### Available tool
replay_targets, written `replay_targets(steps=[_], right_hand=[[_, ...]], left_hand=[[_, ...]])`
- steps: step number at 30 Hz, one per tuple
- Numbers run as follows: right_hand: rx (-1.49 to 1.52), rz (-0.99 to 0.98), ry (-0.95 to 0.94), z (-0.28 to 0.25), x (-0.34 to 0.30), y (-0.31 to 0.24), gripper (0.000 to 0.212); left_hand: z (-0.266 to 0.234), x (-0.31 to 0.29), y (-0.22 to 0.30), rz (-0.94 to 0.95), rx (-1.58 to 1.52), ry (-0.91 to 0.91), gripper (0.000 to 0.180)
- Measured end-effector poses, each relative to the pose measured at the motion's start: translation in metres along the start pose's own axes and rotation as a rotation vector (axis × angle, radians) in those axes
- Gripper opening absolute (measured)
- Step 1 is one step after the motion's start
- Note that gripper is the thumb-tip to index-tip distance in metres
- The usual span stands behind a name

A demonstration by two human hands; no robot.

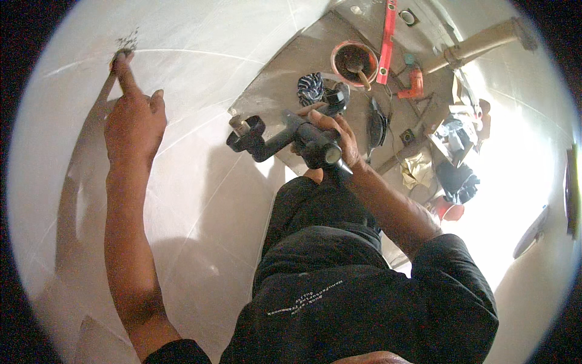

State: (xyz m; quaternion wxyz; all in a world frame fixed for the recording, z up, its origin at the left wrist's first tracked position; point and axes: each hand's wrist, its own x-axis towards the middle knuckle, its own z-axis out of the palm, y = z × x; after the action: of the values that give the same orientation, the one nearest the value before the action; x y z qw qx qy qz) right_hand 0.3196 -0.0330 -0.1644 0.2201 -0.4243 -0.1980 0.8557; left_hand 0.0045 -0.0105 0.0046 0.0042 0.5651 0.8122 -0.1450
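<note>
My left hand (134, 124) reaches up the pale tiled wall (200, 79) with its index finger stretched out and the thumb apart. The fingertip meets the wall just below a patch of dark specks (128, 40), close to a tile joint. Nothing shows in this hand. Wrapped around a dark grey wall-mounted mixer tap (282, 138), my right hand (341, 134) holds it in front of my body. A round black flange surrounds a metal stub at the tap's left end; another disc-shaped part is at its far right.
On the floor beyond stand a bucket (344, 56) with a wooden-handled tool, a red spirit level (387, 42) and an orange drill (414, 84). A striped cloth (310, 88) lies nearer. Crumpled paper (417, 170) and a dark bag (456, 180) lie to the right.
</note>
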Motion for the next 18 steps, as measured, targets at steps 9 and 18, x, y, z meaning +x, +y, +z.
replay_targets(steps=[9,18], right_hand=[[0.168,-0.032,-0.001,0.033,0.002,-0.024,0.033],[-0.674,-0.417,0.128,0.002,-0.002,-0.010,0.040]], left_hand=[[-0.022,0.010,0.045,-0.216,-1.329,-0.091,0.096],[0.000,0.027,0.049,-0.334,-2.325,-0.063,0.052]])
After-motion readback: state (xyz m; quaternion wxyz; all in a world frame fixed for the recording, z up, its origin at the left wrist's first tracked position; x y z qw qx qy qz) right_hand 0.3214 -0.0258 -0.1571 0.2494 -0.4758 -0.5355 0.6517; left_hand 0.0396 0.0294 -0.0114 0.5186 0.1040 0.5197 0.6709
